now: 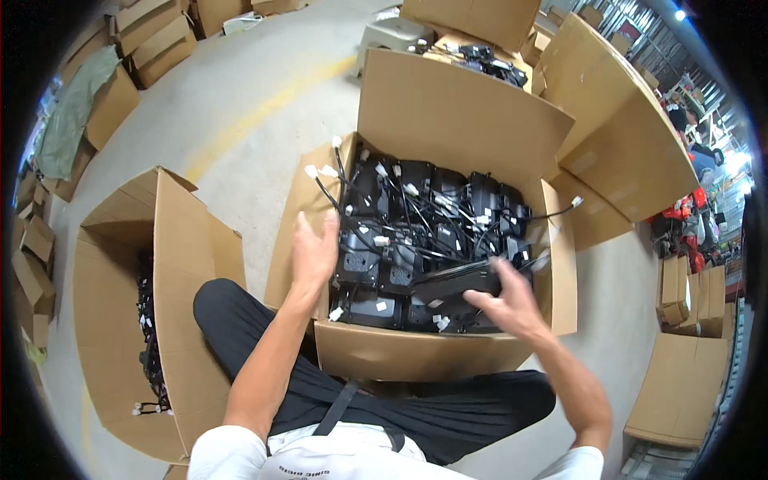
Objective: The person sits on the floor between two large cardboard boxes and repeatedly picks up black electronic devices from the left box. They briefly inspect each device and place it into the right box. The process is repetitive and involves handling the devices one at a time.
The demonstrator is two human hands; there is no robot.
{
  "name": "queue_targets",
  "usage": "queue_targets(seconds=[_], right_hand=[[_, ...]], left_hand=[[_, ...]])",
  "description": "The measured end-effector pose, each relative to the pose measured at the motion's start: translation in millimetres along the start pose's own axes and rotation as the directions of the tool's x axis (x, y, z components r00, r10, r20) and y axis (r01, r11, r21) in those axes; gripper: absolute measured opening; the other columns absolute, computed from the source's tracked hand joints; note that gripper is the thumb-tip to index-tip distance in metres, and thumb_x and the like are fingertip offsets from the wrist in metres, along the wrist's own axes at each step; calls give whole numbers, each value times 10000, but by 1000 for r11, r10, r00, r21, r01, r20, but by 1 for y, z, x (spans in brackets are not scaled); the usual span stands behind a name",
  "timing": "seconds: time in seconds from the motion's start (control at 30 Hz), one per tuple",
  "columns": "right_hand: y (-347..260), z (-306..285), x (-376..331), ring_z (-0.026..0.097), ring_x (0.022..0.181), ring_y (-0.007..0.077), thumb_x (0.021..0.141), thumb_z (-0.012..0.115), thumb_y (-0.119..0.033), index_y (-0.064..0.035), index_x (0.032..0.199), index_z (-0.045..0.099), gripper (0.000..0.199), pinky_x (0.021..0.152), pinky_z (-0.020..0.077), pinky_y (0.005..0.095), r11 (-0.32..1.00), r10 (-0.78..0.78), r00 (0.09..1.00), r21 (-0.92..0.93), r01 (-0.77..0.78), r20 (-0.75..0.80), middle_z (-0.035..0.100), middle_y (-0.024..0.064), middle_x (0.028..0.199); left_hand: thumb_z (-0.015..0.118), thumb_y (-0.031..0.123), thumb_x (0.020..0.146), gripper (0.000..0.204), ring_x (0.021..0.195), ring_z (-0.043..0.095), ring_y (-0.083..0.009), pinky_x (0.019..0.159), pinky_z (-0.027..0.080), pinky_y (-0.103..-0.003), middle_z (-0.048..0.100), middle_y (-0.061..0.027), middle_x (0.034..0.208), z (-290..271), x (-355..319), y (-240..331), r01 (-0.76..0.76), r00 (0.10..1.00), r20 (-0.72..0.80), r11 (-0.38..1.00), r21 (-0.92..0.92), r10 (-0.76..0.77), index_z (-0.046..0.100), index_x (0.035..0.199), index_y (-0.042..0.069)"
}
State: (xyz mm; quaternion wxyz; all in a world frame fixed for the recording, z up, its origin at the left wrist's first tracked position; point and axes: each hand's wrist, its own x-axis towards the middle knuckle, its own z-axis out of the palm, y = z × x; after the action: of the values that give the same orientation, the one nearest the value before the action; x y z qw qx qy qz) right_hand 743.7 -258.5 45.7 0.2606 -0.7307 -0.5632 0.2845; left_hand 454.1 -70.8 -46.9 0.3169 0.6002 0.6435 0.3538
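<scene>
An open cardboard box [384,352] stands in front of my crossed legs, filled with rows of black plastic units [360,264] that have black cables and white connector plugs [382,240]. My left hand [314,254] is at the box's left edge by the side flap, its fingers stretched out and nothing in it. Above the near right part of the box, my right hand [512,300] grips one black plastic unit [454,286] by its right end, between thumb and fingers. That unit is tilted and slightly blurred, with others packed beneath it.
At my left, a second open cardboard box [188,320] holds more black cabled parts [148,336]. Behind the middle box are a grey stool [388,40], another box of black parts [484,64] and a large carton [620,120]. Stacked cartons [688,296] line the right side.
</scene>
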Motion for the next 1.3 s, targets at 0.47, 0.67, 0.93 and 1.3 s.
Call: queue_targets(seconds=[0.47, 0.67, 0.93, 1.3], right_hand=[[43, 46, 27, 683, 944, 444, 916, 681, -444, -22, 942, 683, 423, 840, 539, 530, 968, 8, 987, -248, 32, 159, 710, 259, 952], [126, -74, 125, 564, 1236, 348, 907, 705, -408, -47, 938, 710, 362, 1061, 432, 474, 650, -426, 816, -760, -25, -391, 666, 193, 1227], [115, -36, 71, 645, 1147, 368, 940, 668, -459, -5, 1015, 754, 468, 1022, 478, 490, 610, 191, 982, -786, -106, 16, 677, 209, 1176], [169, -77, -30, 645, 1111, 413, 947, 678, -264, 54, 1163, 658, 385, 955, 515, 477, 976, -3, 809, -179, -127, -588, 676, 236, 1204]], left_hand=[[538, 52, 906, 609, 1464, 374, -392, 1195, 313, -518, 365, -238, 1589, 97, 81, -17, -790, 587, 527, 291, 540, 615, 406, 1491, -52], [651, 359, 955, 578, 1483, 317, -433, 1215, 252, -548, 334, -285, 1587, 65, 65, 46, -779, 626, 442, 489, 393, 642, 564, 1394, -6], [478, 510, 1043, 682, 1355, 496, -394, 1123, 381, -489, 524, -312, 1437, -41, 91, -165, 37, 992, 111, 972, 234, -65, 561, 1362, -87], [533, 370, 1065, 516, 1097, 662, -183, 958, 526, -321, 706, -113, 1199, -193, 12, 45, 36, 876, 451, 909, -415, 171, 621, 1324, -68]])
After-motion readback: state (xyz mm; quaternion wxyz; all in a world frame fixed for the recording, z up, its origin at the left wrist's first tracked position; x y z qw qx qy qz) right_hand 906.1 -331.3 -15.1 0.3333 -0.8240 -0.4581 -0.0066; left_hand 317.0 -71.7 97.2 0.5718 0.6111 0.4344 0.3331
